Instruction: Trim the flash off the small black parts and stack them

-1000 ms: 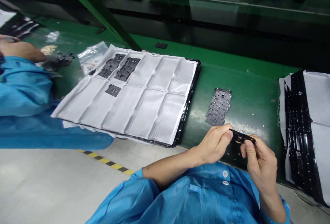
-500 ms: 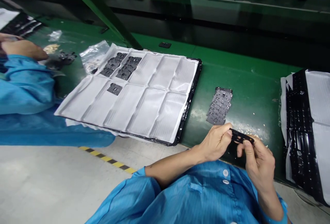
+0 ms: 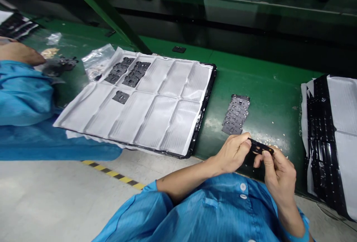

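Head view: left hand [image 3: 232, 152] and right hand [image 3: 279, 173] each pinch 1 end of a small flat black plastic plate [image 3: 260, 147], held over the near edge of the green surface [image 3: 264, 86]. A row of overlapped black plates [image 3: 236, 115] lies just beyond. A white-lined black tray [image 3: 156, 115] sits to the left, with a few plates in its far-left pockets. A co-worker's blue sleeve [image 3: 25, 93] is far left.

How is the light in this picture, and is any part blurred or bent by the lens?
Head view: soft, even light, weak shadows; pale sheen on the white tray liner and the green table. The left hand, right hand and the black part they hold look fairly sharp, fine detail lost. The wide lens stretches the edges.
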`<state>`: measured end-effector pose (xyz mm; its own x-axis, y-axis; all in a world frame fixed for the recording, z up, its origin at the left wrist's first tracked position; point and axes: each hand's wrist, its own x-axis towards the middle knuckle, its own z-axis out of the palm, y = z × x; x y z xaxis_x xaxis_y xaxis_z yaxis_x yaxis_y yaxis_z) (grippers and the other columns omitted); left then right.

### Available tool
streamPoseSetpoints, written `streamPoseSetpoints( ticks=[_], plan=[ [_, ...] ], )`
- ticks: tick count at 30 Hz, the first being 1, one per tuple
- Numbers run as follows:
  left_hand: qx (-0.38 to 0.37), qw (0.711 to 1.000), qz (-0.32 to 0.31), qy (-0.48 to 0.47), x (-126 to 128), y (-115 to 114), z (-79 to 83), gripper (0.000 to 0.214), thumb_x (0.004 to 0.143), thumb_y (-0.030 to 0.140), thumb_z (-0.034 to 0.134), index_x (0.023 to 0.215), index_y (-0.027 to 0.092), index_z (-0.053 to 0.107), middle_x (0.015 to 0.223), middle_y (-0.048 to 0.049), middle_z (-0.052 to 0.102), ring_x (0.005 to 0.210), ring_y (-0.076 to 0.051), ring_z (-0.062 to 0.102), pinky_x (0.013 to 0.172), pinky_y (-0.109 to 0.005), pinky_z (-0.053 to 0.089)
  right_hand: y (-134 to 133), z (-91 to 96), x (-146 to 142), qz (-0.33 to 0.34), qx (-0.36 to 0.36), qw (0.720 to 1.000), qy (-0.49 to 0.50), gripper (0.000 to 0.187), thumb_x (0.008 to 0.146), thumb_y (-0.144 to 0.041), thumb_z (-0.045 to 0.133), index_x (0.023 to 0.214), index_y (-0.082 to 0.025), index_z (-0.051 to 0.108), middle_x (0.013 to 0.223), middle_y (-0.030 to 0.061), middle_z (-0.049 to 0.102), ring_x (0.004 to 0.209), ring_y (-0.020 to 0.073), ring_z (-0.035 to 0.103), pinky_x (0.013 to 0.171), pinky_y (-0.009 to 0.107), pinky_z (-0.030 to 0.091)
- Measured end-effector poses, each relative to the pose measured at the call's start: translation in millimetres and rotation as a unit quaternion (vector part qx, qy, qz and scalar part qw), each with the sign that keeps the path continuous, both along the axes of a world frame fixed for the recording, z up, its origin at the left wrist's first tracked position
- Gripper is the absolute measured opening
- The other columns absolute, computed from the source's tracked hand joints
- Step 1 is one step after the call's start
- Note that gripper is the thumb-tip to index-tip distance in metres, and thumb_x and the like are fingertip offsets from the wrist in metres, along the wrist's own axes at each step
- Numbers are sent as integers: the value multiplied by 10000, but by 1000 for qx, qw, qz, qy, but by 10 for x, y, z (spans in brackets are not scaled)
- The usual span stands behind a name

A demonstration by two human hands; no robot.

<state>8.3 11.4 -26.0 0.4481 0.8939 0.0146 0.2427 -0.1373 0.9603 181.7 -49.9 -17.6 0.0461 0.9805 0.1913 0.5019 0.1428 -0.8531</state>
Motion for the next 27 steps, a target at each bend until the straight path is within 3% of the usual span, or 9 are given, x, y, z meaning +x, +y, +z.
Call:
streamPoseSetpoints(
  ticks=[9,17,22,25,27],
  plan=[
    [1,1000,12,-9,11,8,-31,259,986,207,370,730,232,345,627,49,377,595,-134,409,631,-302,304,10,-44,-24,0,-1,1000,7,331,1112,-259,542,794,-224,626,673,-38,695,579,121,623,648,228,484],
    [-16,998,-53,34,-21,4,-38,190,880,113,480,802,237,358,677,55,443,625,-136,431,624,-283,324,-5,-120,36,-58,-39,997,32,401,1119,-387,551,771,-214,647,731,11,764,634,159,704,681,264,535],
    [20,999,-42,12,-51,32,-27,42,940,179,567,980,188,577,926,-24,608,799,-156,577,707,-271,453,24,-104,35,-95,-51,989,98,358,1102,-431,588,838,-208,680,685,-2,762,599,167,726,699,279,583],
    [7,998,2,-63,-27,74,4,213,991,238,580,1171,154,656,1098,-88,668,917,-172,645,777,-280,515,35,-73,12,-84,-55,989,107,383,1099,-439,592,800,-210,663,669,2,759,576,166,719,663,273,584],
    [0,996,17,-92,6,89,18,208,1007,222,549,1137,140,690,1071,-92,691,926,-175,659,787,-281,517,26,-60,0,-74,-52,991,97,390,1104,-426,584,788,-211,657,687,9,767,591,164,723,668,269,582]
  ],
)
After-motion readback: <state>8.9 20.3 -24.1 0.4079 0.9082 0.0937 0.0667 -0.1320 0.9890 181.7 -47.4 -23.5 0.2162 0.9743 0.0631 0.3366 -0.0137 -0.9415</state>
